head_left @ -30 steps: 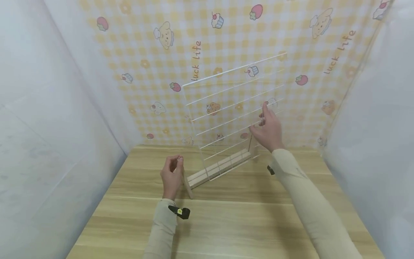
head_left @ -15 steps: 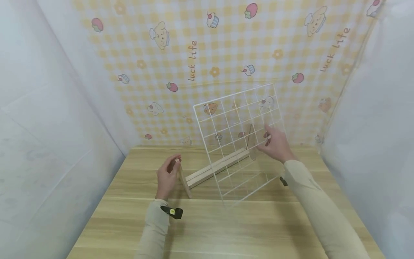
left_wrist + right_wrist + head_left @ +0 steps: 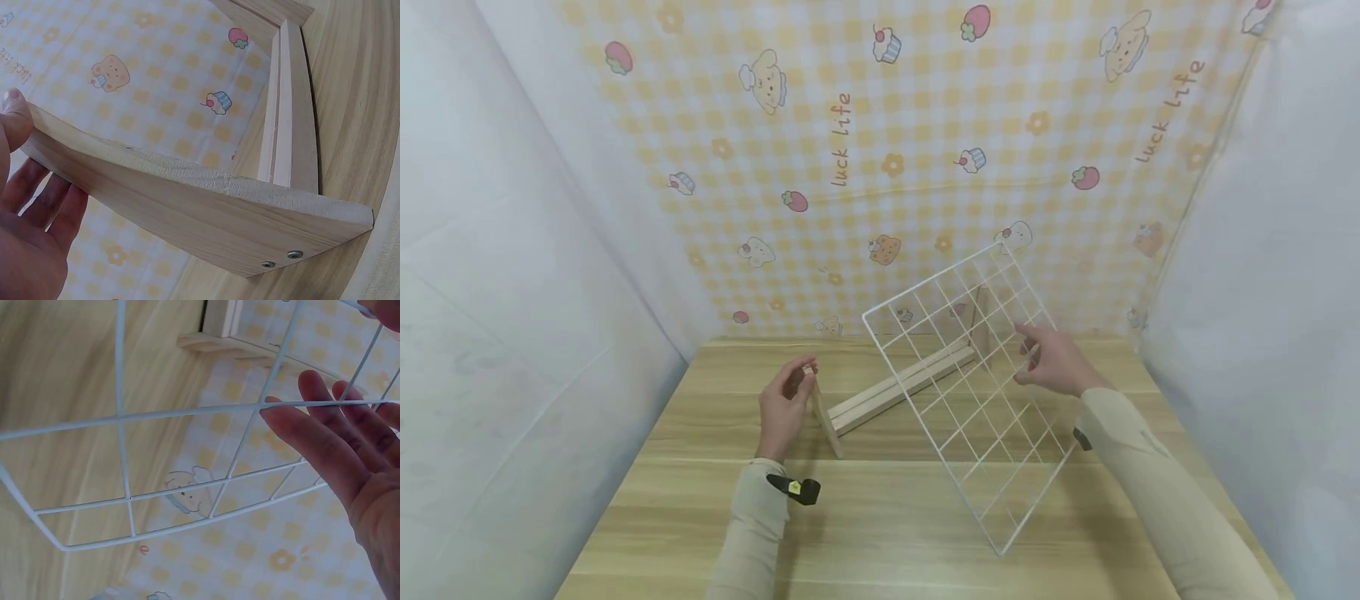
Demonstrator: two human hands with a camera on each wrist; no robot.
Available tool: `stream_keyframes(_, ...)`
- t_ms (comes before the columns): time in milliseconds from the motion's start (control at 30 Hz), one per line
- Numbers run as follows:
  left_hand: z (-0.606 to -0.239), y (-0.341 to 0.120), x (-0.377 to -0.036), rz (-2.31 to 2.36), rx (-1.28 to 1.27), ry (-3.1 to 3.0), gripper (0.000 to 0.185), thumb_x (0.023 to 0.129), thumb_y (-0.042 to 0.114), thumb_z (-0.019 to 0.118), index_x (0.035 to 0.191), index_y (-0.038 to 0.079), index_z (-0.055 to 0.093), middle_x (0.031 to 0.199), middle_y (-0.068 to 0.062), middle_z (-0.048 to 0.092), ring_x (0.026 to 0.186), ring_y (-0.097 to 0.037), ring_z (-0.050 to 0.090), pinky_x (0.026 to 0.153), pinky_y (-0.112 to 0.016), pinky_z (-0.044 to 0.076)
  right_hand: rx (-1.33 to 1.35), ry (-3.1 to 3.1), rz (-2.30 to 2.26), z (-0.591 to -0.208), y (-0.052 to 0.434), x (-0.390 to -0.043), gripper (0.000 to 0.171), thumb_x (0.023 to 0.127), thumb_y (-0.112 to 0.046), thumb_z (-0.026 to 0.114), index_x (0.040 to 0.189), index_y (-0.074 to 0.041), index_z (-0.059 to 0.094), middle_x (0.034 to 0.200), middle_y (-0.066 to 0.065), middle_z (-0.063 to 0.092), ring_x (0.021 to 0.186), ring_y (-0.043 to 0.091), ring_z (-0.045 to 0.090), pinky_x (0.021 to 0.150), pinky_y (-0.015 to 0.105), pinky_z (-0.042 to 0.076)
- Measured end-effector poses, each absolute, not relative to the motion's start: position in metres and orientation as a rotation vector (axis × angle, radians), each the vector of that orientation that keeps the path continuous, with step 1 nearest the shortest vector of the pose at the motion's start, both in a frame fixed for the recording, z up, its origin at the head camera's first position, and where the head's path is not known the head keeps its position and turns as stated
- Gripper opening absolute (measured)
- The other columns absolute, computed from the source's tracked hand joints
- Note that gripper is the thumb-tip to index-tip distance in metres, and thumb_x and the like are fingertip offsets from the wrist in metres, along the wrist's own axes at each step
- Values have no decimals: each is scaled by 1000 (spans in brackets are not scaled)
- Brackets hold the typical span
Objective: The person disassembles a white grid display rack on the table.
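A pale wooden stand [image 3: 906,390], a grooved bar between two end boards, sits slantwise on the table. My left hand [image 3: 782,410] grips the top of its near-left end board [image 3: 187,190], thumb on one side and fingers on the other. Two screw heads [image 3: 294,254] show low on that board. In the air to the right, my right hand [image 3: 1054,362] holds a white wire grid panel [image 3: 932,435] by its wires. The panel is tilted, one corner pointing down toward the front. In the head view it overlaps the stand's bar and far end board [image 3: 979,327].
The wood-grain table [image 3: 715,533] lies beneath everything. Behind it hangs a yellow checked cloth [image 3: 917,100] with cartoon prints. White sheets [image 3: 535,275] enclose the left and right sides. Each wrist carries a small black camera [image 3: 794,488].
The grid panel has come down and forward from above the stand, turning to a steeper slant in the right hand. The left hand stays at the end board, and the stand barely shifts.
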State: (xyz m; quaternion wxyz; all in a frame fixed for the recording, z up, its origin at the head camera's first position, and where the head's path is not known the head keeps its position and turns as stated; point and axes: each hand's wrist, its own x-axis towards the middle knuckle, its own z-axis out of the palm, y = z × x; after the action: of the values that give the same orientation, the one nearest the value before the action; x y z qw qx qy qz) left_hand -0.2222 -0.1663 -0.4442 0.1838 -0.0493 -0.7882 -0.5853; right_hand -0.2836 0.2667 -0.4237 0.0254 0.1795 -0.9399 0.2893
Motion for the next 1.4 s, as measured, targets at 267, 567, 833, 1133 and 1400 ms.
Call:
stream_keyframes(267, -450, -173, -224, -1703, -97, -2237, 26, 90, 16, 59, 115, 19, 61, 112, -8, 65, 101, -10, 61, 100, -31, 47, 594, -2985, 835, -437, 277, -279, 91, 61, -15, 78, 141, -8, 34, 102, 10, 63, 72, 13, 60, 65, 25, 52)
stream_keyframes(567, -456, -180, -219, -1725, -99, -2238, 25, 87, 17, 63, 112, 20, 63, 107, -6, 66, 93, -8, 61, 99, -29, 47, 646, -3015, 825, -451, 287, -275, 88, 60, -7, 75, 139, -9, 37, 103, 11, 61, 76, 17, 59, 65, 25, 52)
stream_keyframes(833, -443, -176, -195, -1714, -62, -2292, 28, 83, 11, 67, 111, 11, 64, 96, -7, 64, 89, -13, 58, 94, -32, 49, 692, -3066, 771, -459, 290, -272, 87, 58, 1, 69, 139, -9, 38, 106, 18, 62, 79, 19, 61, 62, 23, 51)
stream_keyframes(1133, -443, -164, -168, -1656, 3, -2355, 27, 79, 16, 72, 105, 16, 65, 93, -8, 64, 91, -18, 60, 90, -40, 48, 699, -3156, 738, -464, 288, -269, 86, 59, 9, 68, 138, -9, 40, 113, 21, 60, 85, 24, 59, 57, 20, 50)
stream_keyframes(1400, -443, -153, -157, -1561, -23, -2351, 25, 76, 20, 75, 100, 16, 66, 96, -2, 66, 89, -10, 59, 88, -36, 49, 739, -3183, 679, -471, 285, -273, 84, 60, 13, 65, 138, -9, 41, 116, 23, 59, 96, 36, 61, 60, 22, 53)
